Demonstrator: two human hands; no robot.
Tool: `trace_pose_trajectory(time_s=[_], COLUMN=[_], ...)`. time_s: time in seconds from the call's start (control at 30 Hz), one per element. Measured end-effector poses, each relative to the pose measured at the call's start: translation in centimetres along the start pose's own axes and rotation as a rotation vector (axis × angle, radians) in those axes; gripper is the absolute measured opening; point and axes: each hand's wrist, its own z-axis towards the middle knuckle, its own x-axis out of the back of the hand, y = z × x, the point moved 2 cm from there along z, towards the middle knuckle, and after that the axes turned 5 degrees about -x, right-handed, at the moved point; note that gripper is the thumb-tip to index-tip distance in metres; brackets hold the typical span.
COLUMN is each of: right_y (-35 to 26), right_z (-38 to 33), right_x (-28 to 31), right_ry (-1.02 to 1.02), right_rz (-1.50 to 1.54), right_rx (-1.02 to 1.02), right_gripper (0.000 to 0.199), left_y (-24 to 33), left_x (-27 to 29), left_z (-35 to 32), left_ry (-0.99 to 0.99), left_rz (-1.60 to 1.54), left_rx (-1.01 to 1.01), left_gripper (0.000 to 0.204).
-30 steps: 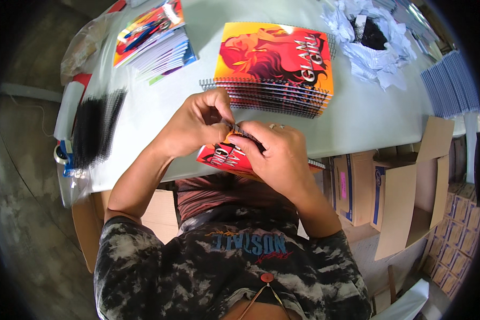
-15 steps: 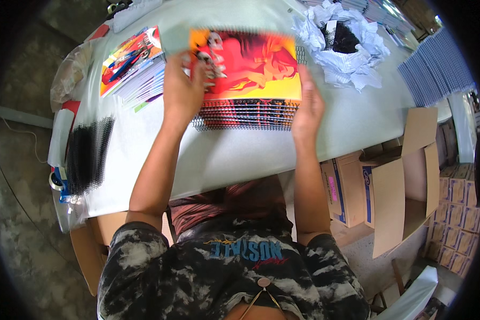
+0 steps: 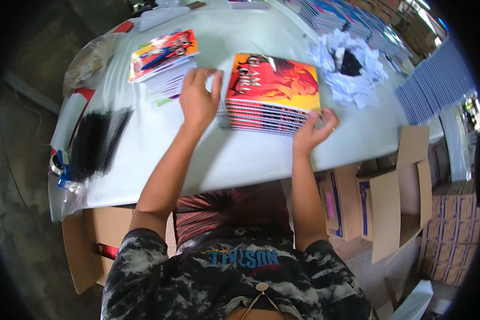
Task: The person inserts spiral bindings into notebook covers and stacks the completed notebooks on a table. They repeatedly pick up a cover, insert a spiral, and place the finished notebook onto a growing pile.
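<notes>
A stack of spiral-bound notebooks (image 3: 274, 85) with red, yellow and orange illustrated covers lies on the white-covered table. Their black coils show in layers along the near side. To the left of the stack hovers my left hand (image 3: 198, 101), fingers apart and nothing in them. At the near right corner of the top notebook is my right hand (image 3: 313, 130); its thumb and fingers are apart, the tips touching or very close to the cover's corner. Left of the notebooks, a pile of loose pages and covers (image 3: 168, 77) has blue pens (image 3: 157, 57) on top.
Black spiral coils (image 3: 98, 141) lie at the table's left, near a tape dispenser (image 3: 61, 168). Crumpled pale paper (image 3: 352, 69) holds more black material at the right. Bluish notebook stacks (image 3: 434, 82) stand farther right. An open cardboard box (image 3: 386, 208) sits below the table's right edge.
The notebook that both hands held above the stack now rests on top of it. My left hand has let go and moved off leftward; my right hand has slid to the near right corner.
</notes>
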Motion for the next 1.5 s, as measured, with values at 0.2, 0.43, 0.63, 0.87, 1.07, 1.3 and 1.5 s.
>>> trace_pose_trajectory(time_s=[0.2, 0.43, 0.63, 0.87, 1.07, 1.3, 1.5], right_y=[-1.8, -1.7, -1.8, -6.4, -16.2, -13.1, -10.4], right_z=[-0.6, -0.5, -0.7, -1.3, -6.7, -8.0, -6.5], right_x=[-0.5, -0.2, -0.2, -0.4, -3.3, -2.0, -1.7], right_ry=[0.055, 0.038, 0.034, -0.149, -1.119, -0.999, -1.045], right_rz=[-0.142, -0.18, -0.193, 0.177, 0.453, 0.643, 0.609], right_rx=[0.1, 0.122, 0.129, 0.131, -0.111, -0.397, -0.457], right_gripper=[0.042, 0.042, 0.04, 0.049, 0.048, 0.022, 0.019], left_y=[-9.7, -11.6, -12.0, -3.9, 3.7, -11.7, -21.5], left_x=[3.4, 4.4, 6.2, 12.4, 17.4, 22.0, 18.6], left_z=[3.7, 6.6, 11.3, 12.2, -1.5, -3.7, -8.2], left_ry=[-0.153, -0.547, -0.7, -0.194, -0.546, -0.551, -0.568], left_rz=[0.607, 0.393, 0.116, 0.287, 0.078, 0.273, 0.773], left_rx=[-0.312, -0.187, 0.178, -0.429, -0.558, 0.187, 0.4], left_gripper=[0.034, 0.028, 0.026, 0.02, 0.018, 0.014, 0.043])
